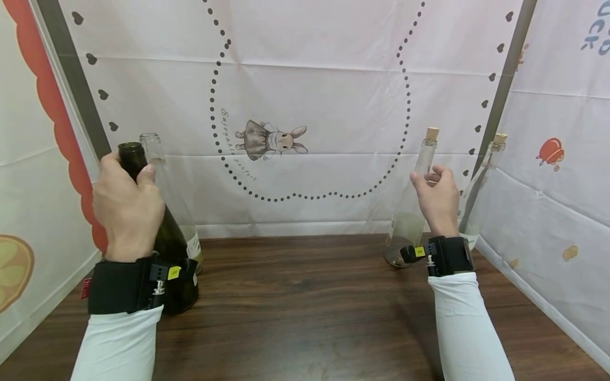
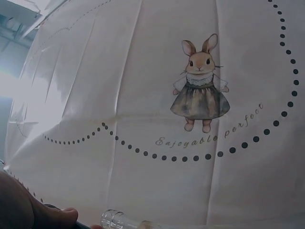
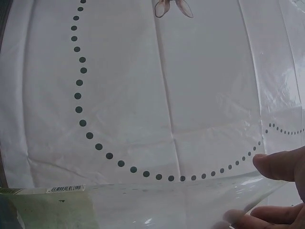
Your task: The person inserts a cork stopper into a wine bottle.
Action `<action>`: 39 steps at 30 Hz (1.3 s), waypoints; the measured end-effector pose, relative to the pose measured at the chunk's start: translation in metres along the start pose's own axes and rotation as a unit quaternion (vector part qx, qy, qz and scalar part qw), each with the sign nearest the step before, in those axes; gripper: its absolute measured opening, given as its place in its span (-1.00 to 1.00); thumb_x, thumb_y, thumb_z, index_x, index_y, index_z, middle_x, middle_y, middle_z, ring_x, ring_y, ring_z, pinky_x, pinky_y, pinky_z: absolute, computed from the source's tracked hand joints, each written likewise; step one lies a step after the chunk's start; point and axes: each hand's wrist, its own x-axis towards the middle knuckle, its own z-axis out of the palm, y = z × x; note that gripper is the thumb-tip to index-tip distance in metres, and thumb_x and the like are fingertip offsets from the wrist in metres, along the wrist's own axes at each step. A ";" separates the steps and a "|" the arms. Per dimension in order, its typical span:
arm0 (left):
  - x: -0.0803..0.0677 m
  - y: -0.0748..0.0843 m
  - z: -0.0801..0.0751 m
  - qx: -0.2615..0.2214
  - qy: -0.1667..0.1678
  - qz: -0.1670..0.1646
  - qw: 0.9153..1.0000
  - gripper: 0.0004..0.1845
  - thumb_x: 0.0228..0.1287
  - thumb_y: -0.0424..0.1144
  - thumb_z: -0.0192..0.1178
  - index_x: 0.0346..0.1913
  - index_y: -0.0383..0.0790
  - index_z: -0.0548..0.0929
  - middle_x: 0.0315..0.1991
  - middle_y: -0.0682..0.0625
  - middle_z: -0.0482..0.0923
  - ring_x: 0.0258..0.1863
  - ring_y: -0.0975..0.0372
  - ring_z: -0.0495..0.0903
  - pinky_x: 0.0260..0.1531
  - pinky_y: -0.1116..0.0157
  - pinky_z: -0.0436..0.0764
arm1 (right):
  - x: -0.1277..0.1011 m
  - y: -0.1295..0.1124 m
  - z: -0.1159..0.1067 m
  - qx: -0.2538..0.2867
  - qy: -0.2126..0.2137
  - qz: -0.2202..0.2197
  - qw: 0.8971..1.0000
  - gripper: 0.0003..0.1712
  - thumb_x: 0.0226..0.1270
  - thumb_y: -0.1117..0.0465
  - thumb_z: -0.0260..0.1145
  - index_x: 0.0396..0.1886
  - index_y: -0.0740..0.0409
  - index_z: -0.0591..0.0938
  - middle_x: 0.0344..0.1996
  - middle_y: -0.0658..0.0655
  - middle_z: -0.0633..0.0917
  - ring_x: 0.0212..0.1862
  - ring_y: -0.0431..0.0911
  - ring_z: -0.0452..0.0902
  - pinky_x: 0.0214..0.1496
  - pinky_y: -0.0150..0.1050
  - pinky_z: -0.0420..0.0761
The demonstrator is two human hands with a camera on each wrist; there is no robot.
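Observation:
My left hand (image 1: 127, 205) grips the neck of a dark green bottle (image 1: 172, 248) that stands at the table's left side. A clear, uncorked bottle (image 1: 164, 182) stands just behind it, and its mouth (image 2: 113, 220) shows at the bottom of the left wrist view. My right hand (image 1: 436, 197) holds the neck of a clear bottle (image 1: 411, 211) with a cork (image 1: 432, 134) in it, tilted at the back right. In the right wrist view that bottle's glass body (image 3: 143, 205) fills the bottom, with my fingertips (image 3: 274, 164) on it.
A second clear corked bottle (image 1: 481, 190) leans at the far right corner beside the right hand. The dark wooden table (image 1: 295, 307) is fenced by white printed cloth walls (image 1: 310, 106) at the back and both sides.

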 end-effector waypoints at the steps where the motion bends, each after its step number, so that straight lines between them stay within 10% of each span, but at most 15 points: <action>1: 0.000 0.001 0.000 0.000 -0.001 0.001 1.000 -0.42 0.70 -0.15 0.02 0.56 -0.42 0.27 0.42 -0.40 0.45 0.40 -0.22 0.45 0.34 -0.28 0.40 | 0.000 0.000 0.000 0.000 0.001 -0.001 1.000 -0.11 0.62 -0.16 0.23 0.66 0.26 0.19 0.45 0.38 0.48 0.46 0.21 0.43 0.37 0.17 0.51; 16: -0.016 0.015 0.013 -0.038 0.024 0.088 0.995 -0.50 0.65 -0.23 0.16 0.43 -0.49 0.42 0.29 -0.40 0.58 0.26 -0.22 0.58 0.19 -0.26 0.52 | -0.003 -0.003 0.000 -0.021 0.028 -0.009 0.999 -0.08 0.58 -0.18 0.31 0.64 0.27 0.22 0.45 0.37 0.50 0.48 0.21 0.40 0.38 0.18 0.50; 20: -0.020 0.019 0.017 -0.061 0.023 0.105 0.992 -0.54 0.62 -0.24 0.20 0.39 -0.47 0.49 0.23 -0.35 0.64 0.17 -0.16 0.65 0.03 0.00 0.55 | -0.004 -0.004 0.000 -0.029 0.038 -0.015 0.999 -0.09 0.58 -0.18 0.30 0.63 0.28 0.24 0.44 0.37 0.51 0.47 0.21 0.41 0.37 0.18 0.51; 26: -0.026 0.026 0.020 -0.109 -0.010 0.106 0.988 -0.56 0.61 -0.22 0.22 0.38 -0.38 0.54 0.17 -0.22 0.66 0.04 0.12 0.59 -0.12 0.36 0.41 | -0.006 -0.006 -0.004 -0.039 0.040 -0.014 0.998 -0.10 0.59 -0.17 0.29 0.64 0.25 0.24 0.46 0.37 0.48 0.48 0.21 0.40 0.38 0.19 0.50; 39: -0.042 0.046 0.029 -0.171 -0.109 0.100 0.974 -0.57 0.58 -0.20 0.27 0.36 -0.32 0.57 0.08 -0.13 0.66 -0.05 0.25 0.58 -0.08 0.38 0.53 | -0.008 -0.001 -0.015 -0.060 0.043 -0.024 0.997 -0.17 0.60 -0.14 0.30 0.60 0.27 0.32 0.46 0.36 0.48 0.47 0.23 0.40 0.39 0.21 0.48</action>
